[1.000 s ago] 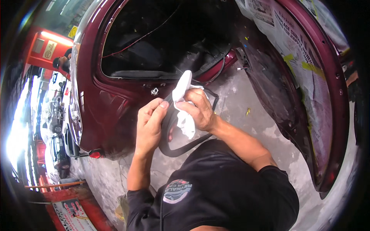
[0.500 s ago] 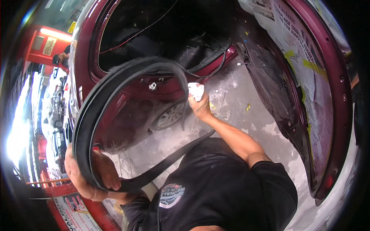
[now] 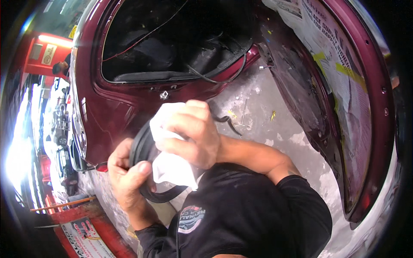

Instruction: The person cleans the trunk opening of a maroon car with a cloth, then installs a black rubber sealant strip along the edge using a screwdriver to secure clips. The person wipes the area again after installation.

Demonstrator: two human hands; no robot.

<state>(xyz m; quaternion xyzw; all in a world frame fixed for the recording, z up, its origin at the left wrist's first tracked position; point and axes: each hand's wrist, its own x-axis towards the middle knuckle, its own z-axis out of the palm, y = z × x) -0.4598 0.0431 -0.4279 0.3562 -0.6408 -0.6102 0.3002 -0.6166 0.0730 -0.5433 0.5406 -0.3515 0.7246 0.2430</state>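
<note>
One black strip (image 3: 140, 146) left of centre looked light, bendy, best edge-held: left hand (image 3: 124, 180) pinched it; right hand (image 3: 195, 135) clutched white cloth (image 3: 172, 169).

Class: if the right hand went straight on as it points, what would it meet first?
Past the white cloth it holds, probably the black strip in the left hand, though depth is unclear.

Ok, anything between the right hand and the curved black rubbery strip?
Yes: the crumpled white cloth in the right hand overlaps the curved black rubbery strip in view; whether cloth and strip touch is unclear. The left hand grips the strip directly.
</note>
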